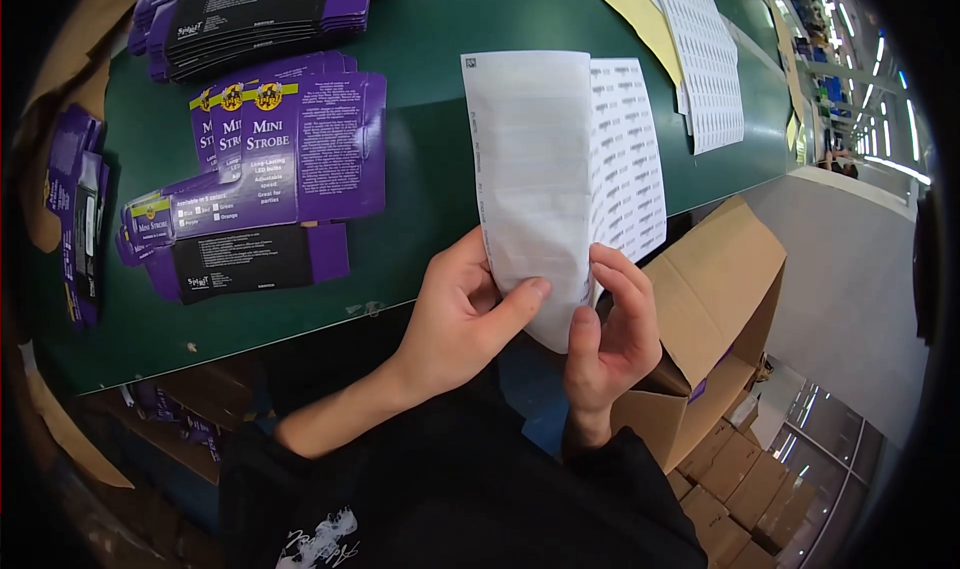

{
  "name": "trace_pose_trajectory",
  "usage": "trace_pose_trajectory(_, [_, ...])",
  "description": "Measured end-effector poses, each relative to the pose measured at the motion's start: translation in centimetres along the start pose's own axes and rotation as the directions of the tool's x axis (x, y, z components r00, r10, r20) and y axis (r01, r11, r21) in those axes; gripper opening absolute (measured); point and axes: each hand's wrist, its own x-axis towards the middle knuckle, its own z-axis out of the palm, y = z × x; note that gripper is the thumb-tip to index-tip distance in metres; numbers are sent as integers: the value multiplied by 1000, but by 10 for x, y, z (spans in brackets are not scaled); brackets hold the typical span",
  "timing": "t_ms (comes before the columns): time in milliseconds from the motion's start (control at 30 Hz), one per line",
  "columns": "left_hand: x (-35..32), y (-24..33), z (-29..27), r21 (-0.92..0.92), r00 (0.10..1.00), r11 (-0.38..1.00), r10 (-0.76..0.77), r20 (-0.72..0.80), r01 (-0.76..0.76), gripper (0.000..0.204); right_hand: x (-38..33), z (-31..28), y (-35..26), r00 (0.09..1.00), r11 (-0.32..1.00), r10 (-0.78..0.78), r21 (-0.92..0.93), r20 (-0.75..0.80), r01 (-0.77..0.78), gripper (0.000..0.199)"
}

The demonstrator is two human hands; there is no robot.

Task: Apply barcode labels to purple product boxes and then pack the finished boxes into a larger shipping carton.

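Holding a pair of label sheets up over the near edge of the green surface, both hands are pinching them at the bottom. Left hand has its thumb pressed across the front of the plain white backing side, fingers tucked behind, so it's pinched onto the paper. Right hand grips the lower right edge, fingers curled around the front and thumb along the sheet's edge, also pinching. The front sheet shows its blank back, and the one behind it peeks out on the right with rows of small printed stickers.

Off to the left on the surface is a fanned pile of flattened purple cartons, with black and yellow panels, lying flat and overlapping. Another stack of the same cartons sits at the far edge, and a few more purple ones hang off the left side. Further back on the right are more sticker sheets lying flat, next to some yellowish backing paper.

Below the surface edge on the right, just beside the right hand, is an open cardboard box with its flaps up. More closed cardboard boxes are stacked on the floor lower down. Dark sleeves come in from the bottom.
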Motion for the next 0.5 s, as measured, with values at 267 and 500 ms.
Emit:
trace_pose_trajectory(267, [7, 0, -5, 65, 1000, 998, -20, 0, 20, 34, 17, 11, -2, 998, 1000, 2, 11, -60, -2, 33])
trace_pose_trajectory(500, [14, 5, 0, 91, 998, 994, 63, -16, -62, 30, 25, 20, -10, 997, 998, 32, 56, -67, -28, 30])
